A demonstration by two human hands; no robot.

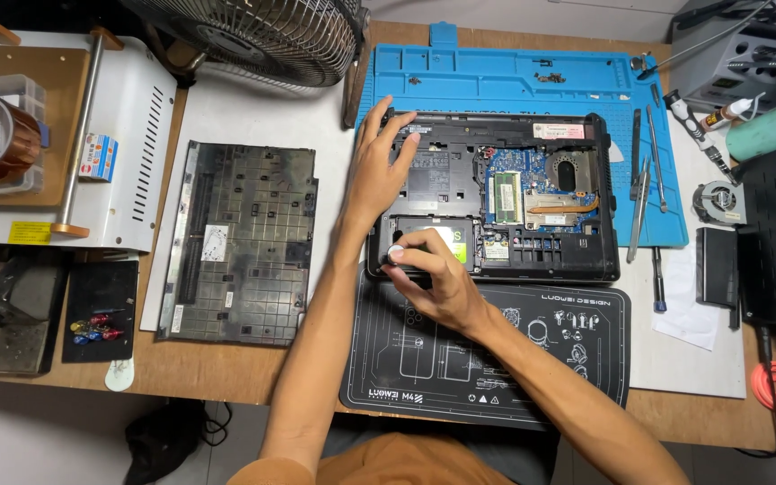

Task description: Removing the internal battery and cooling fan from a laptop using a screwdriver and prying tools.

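Currently an opened laptop, turned bottom up, lies near the centre of the workbench, half on a blue mat and half on a black mat. The left hand rests spread and flat on the laptop at its 9 o'clock edge. The right hand is closed around a screwdriver with a round cap, standing at the 7 o'clock corner of the machine, beside a small drive. The removed bottom cover lies well apart at 9 o'clock. I judge the laptop stiff and rather heavy, but the bare green board is fragile; hold it by the plastic edges only.
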